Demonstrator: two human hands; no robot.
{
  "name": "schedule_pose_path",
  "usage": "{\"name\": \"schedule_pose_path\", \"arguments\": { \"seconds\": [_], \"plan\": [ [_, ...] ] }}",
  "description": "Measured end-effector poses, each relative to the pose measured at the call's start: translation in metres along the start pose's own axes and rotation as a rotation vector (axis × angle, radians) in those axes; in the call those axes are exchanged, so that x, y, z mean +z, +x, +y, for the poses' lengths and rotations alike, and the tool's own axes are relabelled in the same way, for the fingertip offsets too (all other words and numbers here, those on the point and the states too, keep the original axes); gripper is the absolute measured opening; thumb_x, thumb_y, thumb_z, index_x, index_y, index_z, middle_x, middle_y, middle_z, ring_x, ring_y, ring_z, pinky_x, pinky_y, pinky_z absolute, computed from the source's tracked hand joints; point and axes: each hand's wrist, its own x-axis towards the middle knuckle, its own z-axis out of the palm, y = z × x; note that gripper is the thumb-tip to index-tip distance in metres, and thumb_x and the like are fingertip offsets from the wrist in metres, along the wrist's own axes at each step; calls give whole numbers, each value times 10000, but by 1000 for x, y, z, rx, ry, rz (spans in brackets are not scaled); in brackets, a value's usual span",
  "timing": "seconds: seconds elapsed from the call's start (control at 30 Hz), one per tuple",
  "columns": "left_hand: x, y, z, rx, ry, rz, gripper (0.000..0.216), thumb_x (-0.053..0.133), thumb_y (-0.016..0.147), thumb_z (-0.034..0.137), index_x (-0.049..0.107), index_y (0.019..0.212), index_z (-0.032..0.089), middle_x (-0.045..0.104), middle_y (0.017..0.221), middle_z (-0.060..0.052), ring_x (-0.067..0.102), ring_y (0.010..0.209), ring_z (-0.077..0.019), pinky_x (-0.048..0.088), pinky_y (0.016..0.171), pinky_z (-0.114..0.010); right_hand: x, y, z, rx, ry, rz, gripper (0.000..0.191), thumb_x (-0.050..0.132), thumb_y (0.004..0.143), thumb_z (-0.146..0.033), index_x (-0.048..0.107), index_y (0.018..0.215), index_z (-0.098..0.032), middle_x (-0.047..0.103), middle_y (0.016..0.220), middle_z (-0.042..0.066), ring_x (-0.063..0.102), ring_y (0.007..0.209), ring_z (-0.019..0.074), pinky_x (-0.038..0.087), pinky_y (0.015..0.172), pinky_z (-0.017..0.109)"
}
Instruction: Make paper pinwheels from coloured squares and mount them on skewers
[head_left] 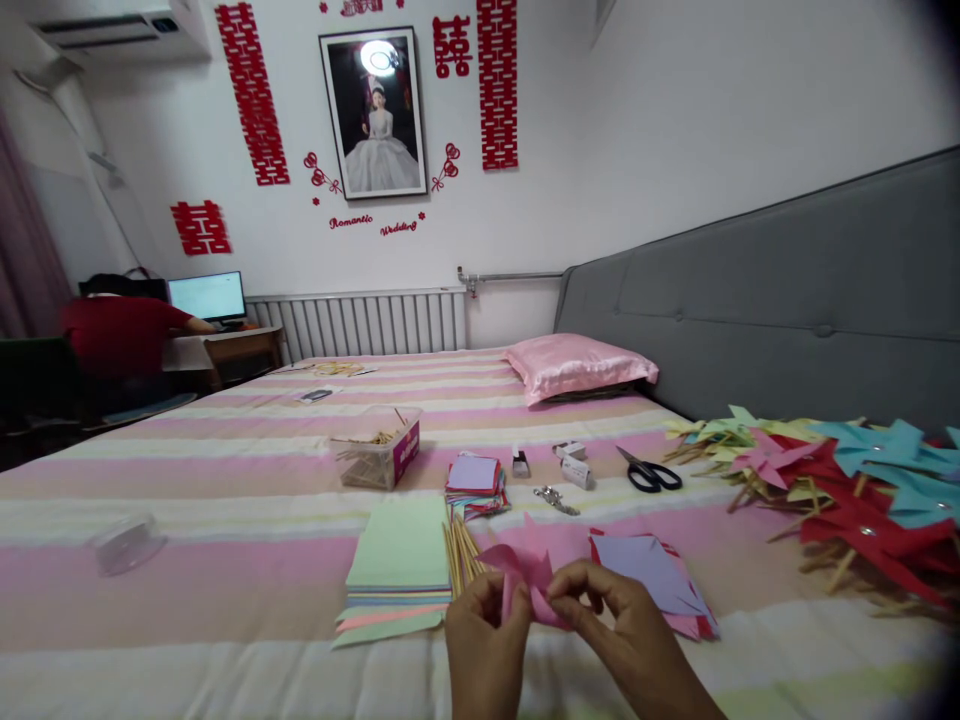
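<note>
A pink paper pinwheel [536, 570] with curled blades is between my two hands, low in the middle of the view. My left hand [491, 630] pinches its folded paper between thumb and finger. From the other side, my right hand [619, 620] has thumb and fingertips closed on a paper edge near the centre. Wooden sticks [463, 550] lie just left of the pinwheel, beside a stack of pale green and coloured paper [401, 545]. Right of my hands is a pile of cut purple and red paper squares [652, 575]. My fingers partly hide the pinwheel's centre.
Black-handled scissors [650, 473], small boxes [576, 470], metal pins [556, 499] and a small paper stack [475, 478] lie ahead. A plastic tub of sticks [379, 455] stands farther left. Finished pinwheels [862, 500] are heaped right. A person in red [120, 325] sits at a desk.
</note>
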Motion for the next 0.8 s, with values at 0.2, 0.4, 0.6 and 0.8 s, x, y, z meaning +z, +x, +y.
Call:
{"name": "schedule_pose_path", "arguments": {
  "seconds": [0.2,0.4,0.6,0.8],
  "plan": [
    [4,-3,1,-45,-5,-41,164,641,582,269,587,507,134,493,410,41,373,398,-72,281,410,-192,4,-1,9,-41,-65,38,160,549,774,-320,630,698,-205,558,736,10,528,718,177,395,650,261],
    [2,-3,0,-91,-10,-68,179,649,566,280,601,532,111,496,401,33,353,374,-60,247,392,-191,2,2,18,37,-61,61,180,628,708,-377,693,691,-210,529,656,0,477,618,163,374,588,264],
    [2,-3,0,-86,-19,-81,189,652,569,281,582,502,119,458,374,49,343,364,-58,228,387,-191,5,2,21,30,-42,117,205,646,683,-401,691,654,-204,512,620,-5,455,580,159,355,551,261],
    [1,-3,3,-82,-24,-95,162,650,565,261,599,511,118,477,382,43,353,371,-63,250,399,-193,4,1,17,-10,-72,54,230,605,720,-407,661,636,-201,507,635,-9,457,591,156,356,575,263]
  ]
}}
